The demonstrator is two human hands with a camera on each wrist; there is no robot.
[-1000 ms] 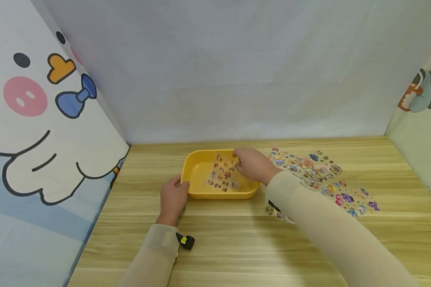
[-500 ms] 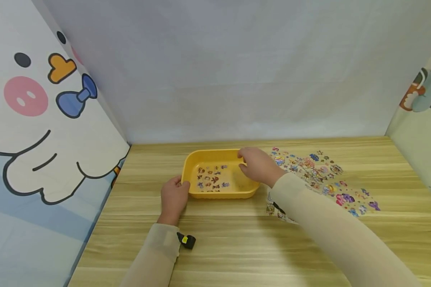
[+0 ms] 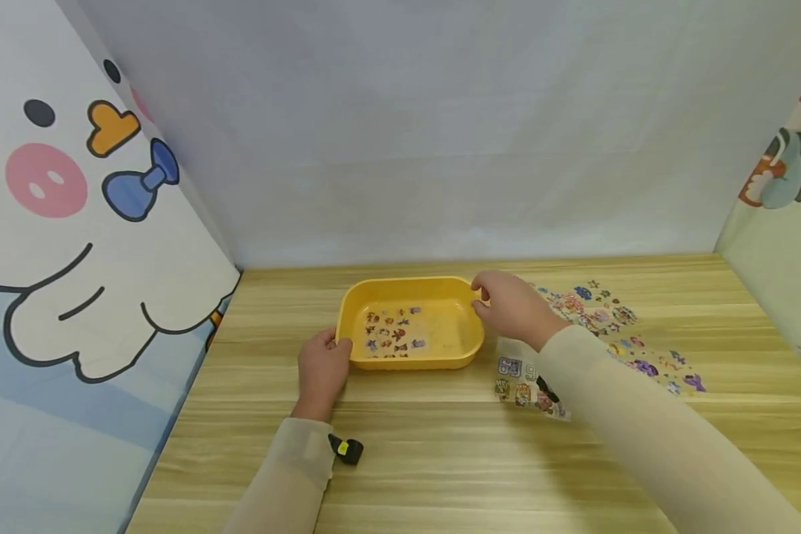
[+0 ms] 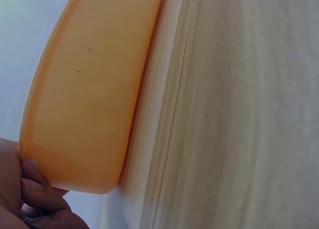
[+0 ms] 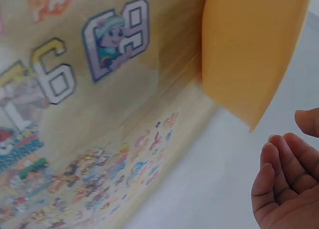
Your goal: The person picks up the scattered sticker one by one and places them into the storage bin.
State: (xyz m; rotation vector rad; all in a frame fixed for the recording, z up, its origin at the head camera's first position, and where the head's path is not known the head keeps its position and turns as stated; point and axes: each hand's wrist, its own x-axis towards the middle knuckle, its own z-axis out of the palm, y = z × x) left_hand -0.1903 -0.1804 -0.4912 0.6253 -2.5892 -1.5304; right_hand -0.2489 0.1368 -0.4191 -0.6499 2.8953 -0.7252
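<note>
A shallow yellow tray (image 3: 410,364) stands on the table. My left hand (image 3: 323,371) grips its near left corner, and in the left wrist view the fingers (image 4: 42,196) bend around the rim. Inside the tray, toward the left, lies a clear sticker sheet (image 3: 395,334) with small brown and purple figures. My right hand (image 3: 514,308) is by the tray's right end, thumb and fingers apart. The right wrist view shows that hand (image 5: 289,181) with loosely bent fingers and nothing between them, off to the side of the tray wall (image 5: 249,49).
To the right of the tray, more clear sticker sheets lie spread on the wood-grain table (image 3: 407,460). One with number stickers (image 3: 523,382) is nearest; colourful small stickers (image 3: 597,308) are farther back, partly behind my right forearm. A pale cloth wall (image 3: 440,148) rises behind the table.
The sticker sheet has shifted left and down in the tray, away from my right hand. That hand has moved right, to the tray's right end. My left hand has stayed put.
</note>
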